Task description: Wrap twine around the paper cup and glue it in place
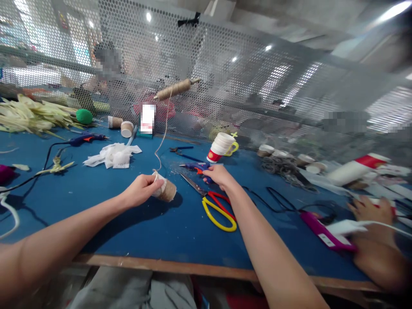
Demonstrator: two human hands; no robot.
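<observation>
My left hand (144, 189) grips a small paper cup (166, 191) partly wrapped in brown twine, tilted on its side just above the blue table. A strand of twine (166, 124) runs from the cup up to a twine spool (175, 89) on a rod at the mesh. My right hand (219, 176) is closed around the handle of a blue glue gun (194, 165), whose nozzle points left. Scissors (206, 198) with one red and one yellow handle lie just below that hand, blades toward the upper left.
A stack of white cups (222, 143) stands behind the glue gun, pliers (182, 151) beside it. White cloth scraps (112, 155) and another glue gun (86, 139) lie left. At right are grey yarn (283, 169), a purple power strip (326, 231) and another person's hand (373, 210).
</observation>
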